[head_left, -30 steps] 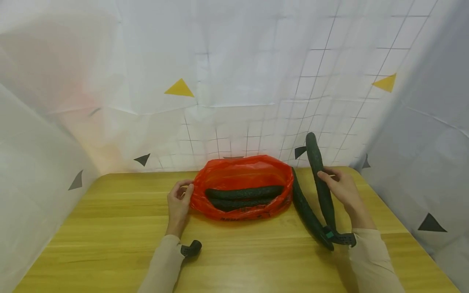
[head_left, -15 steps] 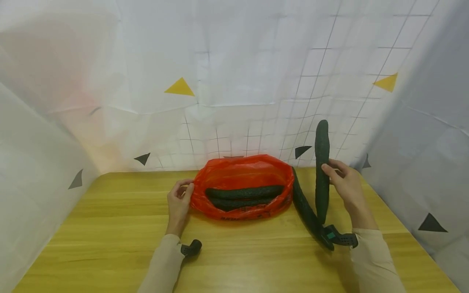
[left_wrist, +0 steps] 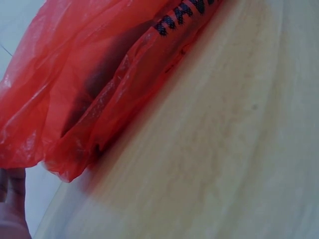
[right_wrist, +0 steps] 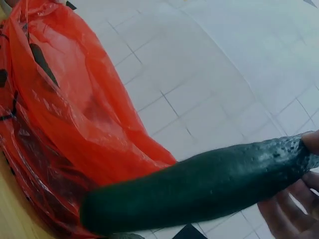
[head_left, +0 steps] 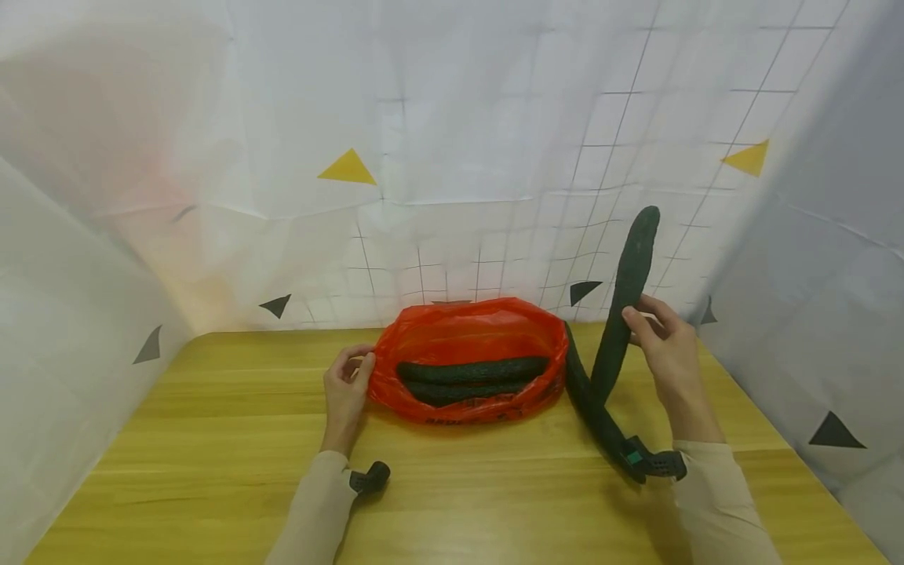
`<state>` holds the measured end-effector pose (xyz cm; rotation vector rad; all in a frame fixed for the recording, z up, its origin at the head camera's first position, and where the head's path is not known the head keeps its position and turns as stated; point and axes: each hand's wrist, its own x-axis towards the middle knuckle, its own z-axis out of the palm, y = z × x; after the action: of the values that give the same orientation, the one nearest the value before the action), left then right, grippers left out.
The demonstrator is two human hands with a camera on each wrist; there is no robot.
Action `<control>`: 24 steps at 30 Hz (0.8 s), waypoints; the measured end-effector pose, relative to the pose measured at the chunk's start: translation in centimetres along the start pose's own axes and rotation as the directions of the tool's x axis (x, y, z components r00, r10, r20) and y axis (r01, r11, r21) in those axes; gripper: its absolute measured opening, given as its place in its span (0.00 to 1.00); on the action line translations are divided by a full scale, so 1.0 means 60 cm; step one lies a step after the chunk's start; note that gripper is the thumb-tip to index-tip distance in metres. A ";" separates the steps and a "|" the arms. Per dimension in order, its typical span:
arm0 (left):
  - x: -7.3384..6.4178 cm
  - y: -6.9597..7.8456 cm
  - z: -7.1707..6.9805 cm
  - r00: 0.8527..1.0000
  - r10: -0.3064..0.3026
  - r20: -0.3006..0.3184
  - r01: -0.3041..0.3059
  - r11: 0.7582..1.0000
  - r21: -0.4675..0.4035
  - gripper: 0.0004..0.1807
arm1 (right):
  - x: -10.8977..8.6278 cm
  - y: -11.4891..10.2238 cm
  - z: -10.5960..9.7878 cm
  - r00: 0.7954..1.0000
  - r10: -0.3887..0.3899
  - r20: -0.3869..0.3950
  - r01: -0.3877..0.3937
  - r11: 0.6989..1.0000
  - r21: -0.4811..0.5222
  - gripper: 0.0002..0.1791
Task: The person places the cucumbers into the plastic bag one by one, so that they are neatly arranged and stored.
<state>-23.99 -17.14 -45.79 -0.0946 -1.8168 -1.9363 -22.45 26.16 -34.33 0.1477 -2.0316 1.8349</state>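
Observation:
In the head view a red plastic bag lies with its mouth wide on the table. Inside it, one cucumber rests behind another cucumber. My left hand pinches the bag's left rim between thumb and fingers; in the left wrist view only a bit of that hand shows. Right of the bag, my right hand holds a long cucumber tilted, top leaning right. Its lower end overlaps a further cucumber lying on the table; whether they touch, I cannot tell. The right wrist view shows the held cucumber before the bag.
The wooden table spreads out in front of and beside the bag. A white sheet wall with grid lines and coloured triangles stands behind it. Each wrist carries a black camera mount, such as the left one.
My right hand has raised the cucumber slightly and turned it, its top swinging right and its lower end swinging left toward the bag. The left hand and bag stay in place.

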 end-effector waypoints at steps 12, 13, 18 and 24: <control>0.001 0.003 0.001 1.000 -0.015 0.011 0.015 1.000 -0.004 0.15 | -0.004 -0.008 0.029 0.997 -0.068 -0.046 0.074 0.987 0.142 0.23; 0.001 0.005 0.001 1.000 -0.018 0.015 0.018 1.000 -0.009 0.14 | -0.004 -0.008 0.031 0.996 -0.077 -0.049 0.084 0.983 0.160 0.22; -0.006 0.031 0.003 0.999 -0.010 0.035 0.010 1.000 -0.003 0.14 | -0.004 -0.008 0.040 0.993 -0.115 -0.035 0.120 0.968 0.221 0.22; -0.006 0.034 0.003 0.999 -0.020 0.038 0.020 1.000 -0.002 0.14 | -0.005 -0.009 0.049 0.990 -0.132 -0.041 0.138 0.962 0.236 0.22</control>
<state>-22.96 -16.86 -44.03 -0.1148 -1.8461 -1.9633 -22.63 23.18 -34.11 0.3207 -1.7328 1.9772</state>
